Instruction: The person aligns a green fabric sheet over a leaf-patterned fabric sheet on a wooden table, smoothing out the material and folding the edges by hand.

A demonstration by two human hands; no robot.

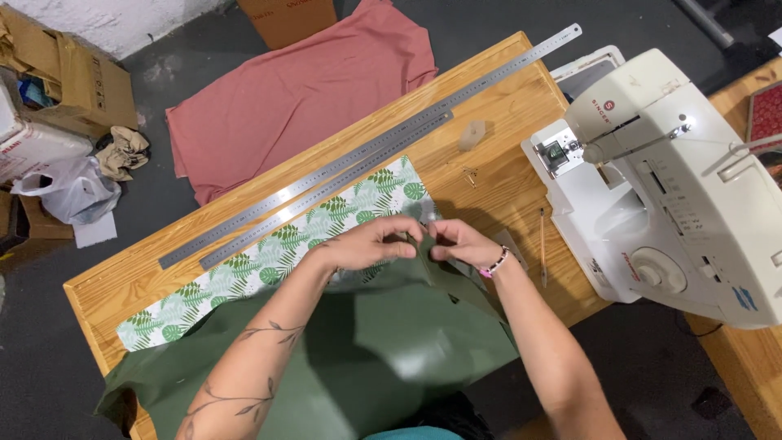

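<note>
The left hand (371,243) and the right hand (458,243) meet over the tabletop (505,175), just left of the sewing machine (676,187). The fingers of both hands are pinched on one edge of the green fabric (366,350); the exact pinch point is too small to resolve. A beaded bracelet (494,262) sits on the right wrist.

The green fabric lies well left of the sewing machine, spread from the hands toward the near tabletop edge and hanging over it. The leaf-print strip (277,253) lies flat farther left of the machine, partly covered by the green fabric along its near side.

Two steel rulers lie parallel and diagonal, beyond the print strip from the hands. The long ruler (366,147) ends at the far tabletop corner, just left of the machine top. The short ruler (326,191) touches the far edge of the print strip.

A pencil (542,244) lies on the tabletop just beside the machine base. A small pale block (472,134) rests near the machine's needle end.

The pink cloth (301,90) lies on the floor (49,342), well left of the machine, beyond the tabletop. Cardboard boxes (81,77) and a plastic bag (69,189) stand farther left still
</note>
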